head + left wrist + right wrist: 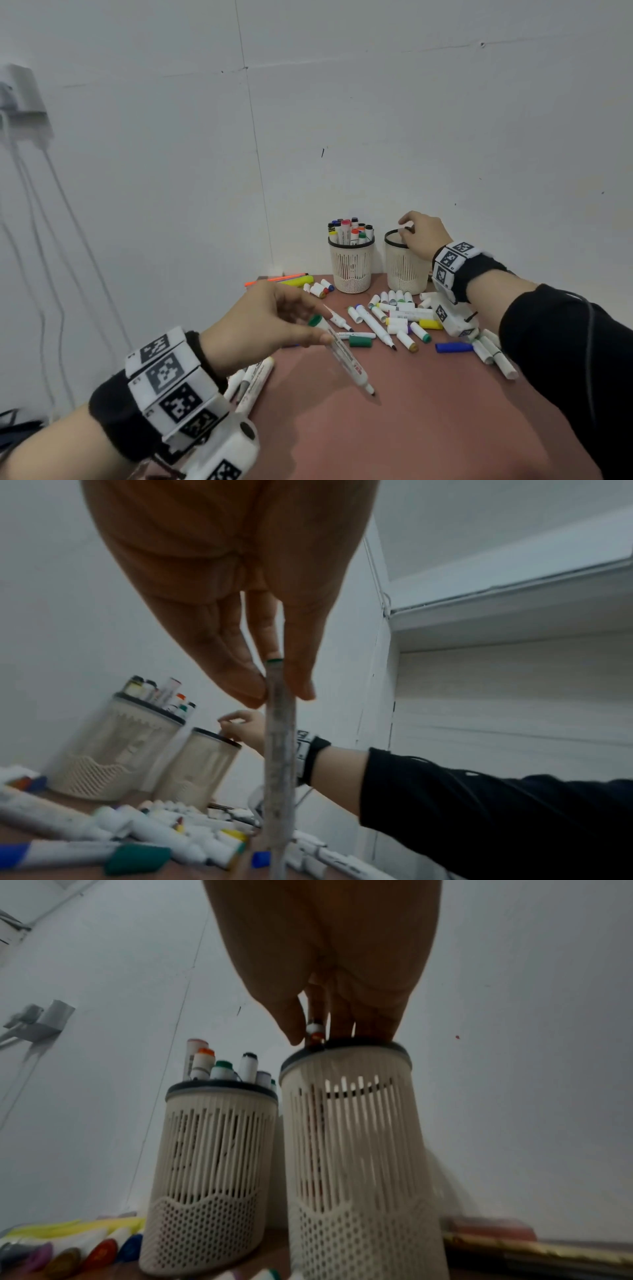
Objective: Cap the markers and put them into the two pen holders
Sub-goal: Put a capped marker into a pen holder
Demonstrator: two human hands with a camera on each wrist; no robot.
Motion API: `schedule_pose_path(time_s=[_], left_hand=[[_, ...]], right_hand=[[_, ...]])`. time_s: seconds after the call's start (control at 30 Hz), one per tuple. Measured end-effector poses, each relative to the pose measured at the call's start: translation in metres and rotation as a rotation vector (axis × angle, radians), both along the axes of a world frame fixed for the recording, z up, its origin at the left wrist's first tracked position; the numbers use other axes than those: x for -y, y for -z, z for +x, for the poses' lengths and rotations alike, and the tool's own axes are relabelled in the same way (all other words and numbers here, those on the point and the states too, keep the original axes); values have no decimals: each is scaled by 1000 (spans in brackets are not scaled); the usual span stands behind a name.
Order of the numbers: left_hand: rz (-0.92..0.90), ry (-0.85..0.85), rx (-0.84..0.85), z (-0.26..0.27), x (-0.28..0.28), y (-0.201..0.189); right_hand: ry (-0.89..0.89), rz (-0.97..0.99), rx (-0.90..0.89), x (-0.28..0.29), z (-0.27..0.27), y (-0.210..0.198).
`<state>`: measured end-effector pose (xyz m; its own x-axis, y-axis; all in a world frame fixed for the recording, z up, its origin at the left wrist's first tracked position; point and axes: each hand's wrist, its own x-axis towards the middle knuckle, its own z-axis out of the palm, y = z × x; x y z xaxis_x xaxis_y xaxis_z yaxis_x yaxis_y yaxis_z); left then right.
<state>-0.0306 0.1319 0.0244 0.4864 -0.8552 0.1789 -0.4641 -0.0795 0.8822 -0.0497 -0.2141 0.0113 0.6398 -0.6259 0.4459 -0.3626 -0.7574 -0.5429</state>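
Two cream slotted pen holders stand side by side at the far edge of the reddish-brown table [428,428], against the white wall [445,120]; the left holder [351,267] is packed with capped markers standing upright, while the right holder [404,270] has the right hand [426,234] over its dark rim. In the right wrist view the fingers [291,1020] of that hand pinch a small white marker [315,1030] with a red band, its lower end at the rim of the right holder, just at the opening. The left hand [260,325] is raised above the near part of the table, well apart from the right one, and its thumb and fingertips [240,677] are clamped on the upper end of an uncapped white marker with a green end [342,353], which slants down with its tip towards the table. Many loose markers and caps [400,318] lie scattered in front of the holders, among them a green cap [360,341] and a blue cap [454,347]; a few more markers [255,380] lie under the left wrist, and yellow and orange highlighters [291,280] sit by the far left corner
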Motion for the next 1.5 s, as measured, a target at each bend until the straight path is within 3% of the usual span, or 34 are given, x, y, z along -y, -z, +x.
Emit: schedule_pose_path(time_s=[0.17,0.3,0.5,0.67,0.93,1.37,1.5], left_hand=[[-56,-58,-234,-14,-6,13],[-119,-143,-520,-26,-9,36],[-179,-199,-846,-49,-1,80],[-244,-221,-1090,-43,15,95],[-297,-100,-1203,-25,15,99],[-297,-69,-1161,-22,17,107],[-291,-64,-1150,-21,17,108]], right_hand=[[-34,-49,11,-15,-21,-27],[-95,-68,-24,-28,-39,-36],[-261,-177,-340,-69,-59,-24],[-463,-262,-630,-107,-58,-7],[-634,-441,-805,-141,-35,19],[-623,-467,-1078,-153,-18,28],[-659,-436,-1089,-153,-25,24]])
